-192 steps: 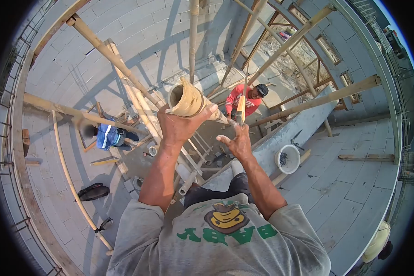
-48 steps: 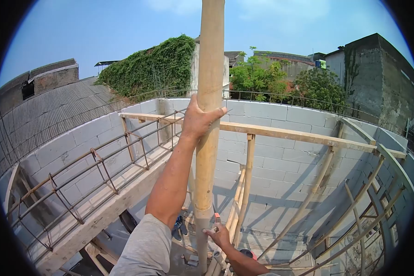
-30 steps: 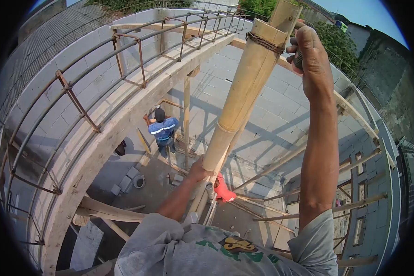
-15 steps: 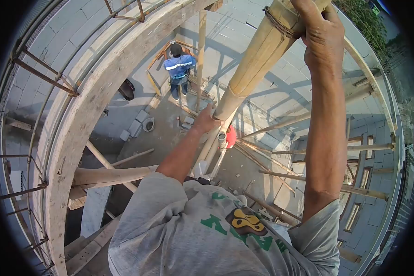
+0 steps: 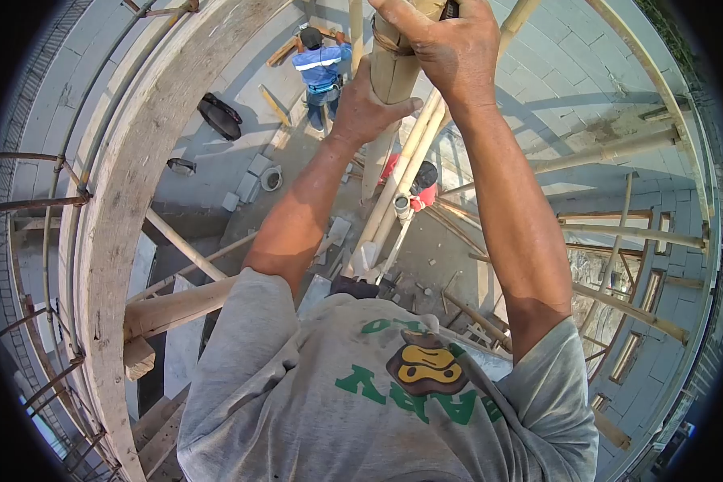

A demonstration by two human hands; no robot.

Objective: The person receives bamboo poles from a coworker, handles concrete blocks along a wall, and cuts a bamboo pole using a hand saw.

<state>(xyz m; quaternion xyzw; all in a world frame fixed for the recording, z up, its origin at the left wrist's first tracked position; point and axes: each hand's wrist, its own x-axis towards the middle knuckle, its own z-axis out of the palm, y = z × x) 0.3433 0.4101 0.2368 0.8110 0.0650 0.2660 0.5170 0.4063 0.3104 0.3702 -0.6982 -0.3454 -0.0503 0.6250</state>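
A thick bamboo pole [image 5: 395, 78] stands before me, its top running out of the upper edge of the view. My left hand [image 5: 368, 111] is wrapped around it, thumb across the front. Higher up, my right hand [image 5: 458, 55] is closed on the same pole beside a band of dark tie wire [image 5: 392, 45]. A small dark object [image 5: 450, 10] shows by the right fingers; its kind I cannot make out. Below my left hand the pole's lower end passes close to two thinner bamboo poles [image 5: 410, 157].
A worker in a blue jacket [image 5: 319, 68] stands below at the wall; another in red [image 5: 426, 193] is beneath the poles. A curved timber board [image 5: 128, 185] and steel rebar [image 5: 32, 205] run along the left. A timber beam [image 5: 181, 308] lies by my left elbow. Bamboo props [image 5: 631, 233] cross the right.
Both hands and the thick pole have shifted left, and the pole stands more upright in view. My left hand is now higher, closer to the right. The red-clad worker shows more.
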